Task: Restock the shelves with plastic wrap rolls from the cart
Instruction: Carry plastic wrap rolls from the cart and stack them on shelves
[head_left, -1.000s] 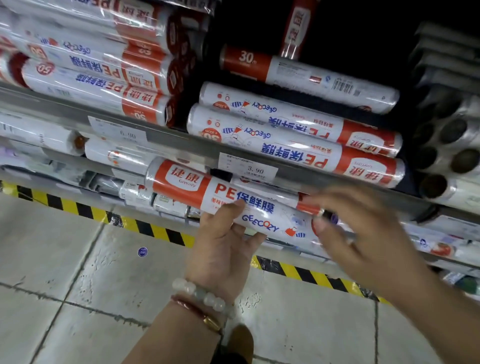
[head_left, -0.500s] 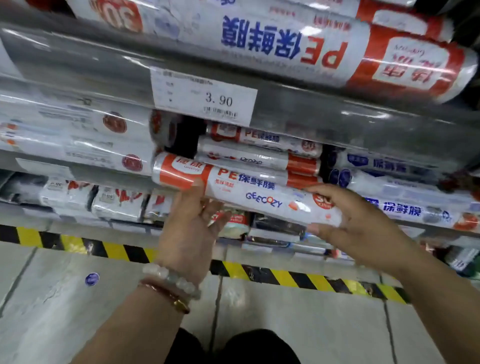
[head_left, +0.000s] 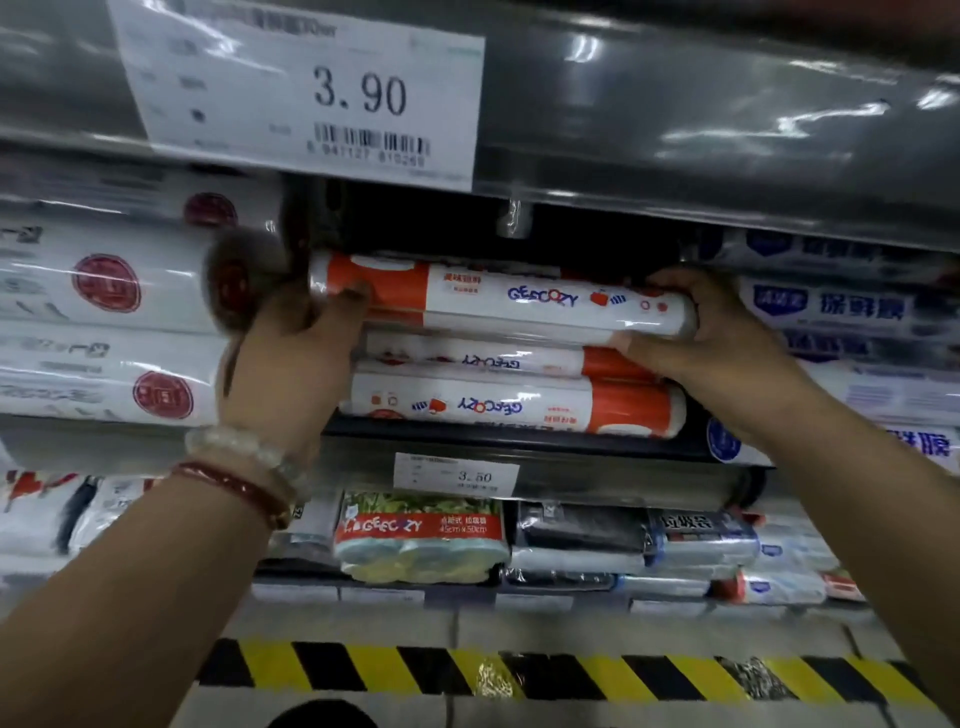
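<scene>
head view, from near to far: hazard-striped floor tape (head_left: 519, 670) runs along the shelf foot, and two forearms reach up over it. two bracelets (head_left: 244, 473) sit on the left wrist. the left hand (head_left: 291, 364) has its grip curled round the orange end of one plastic wrap roll (head_left: 519, 301), and the right hand (head_left: 727, 332) has its grip clamped over the white end. the roll lies level on top of a stack (head_left: 509, 384) of two like rolls, under the shelf rail (head_left: 675, 135) with the 3.90 price tag (head_left: 311, 88).

risk, as i judge it: the top roll sits on round, glossy rolls, so letting go early could send it rolling forward off the shelf. pushing hard could shove the two lower rolls back or askew. the gap under the rail looks tight, so knuckles may catch.

count: three orange rolls here, two hands, two price tags in sight. white rolls (head_left: 104, 322) to the left and blue-labelled rolls (head_left: 841, 306) to the right are too blurred to count.
</scene>
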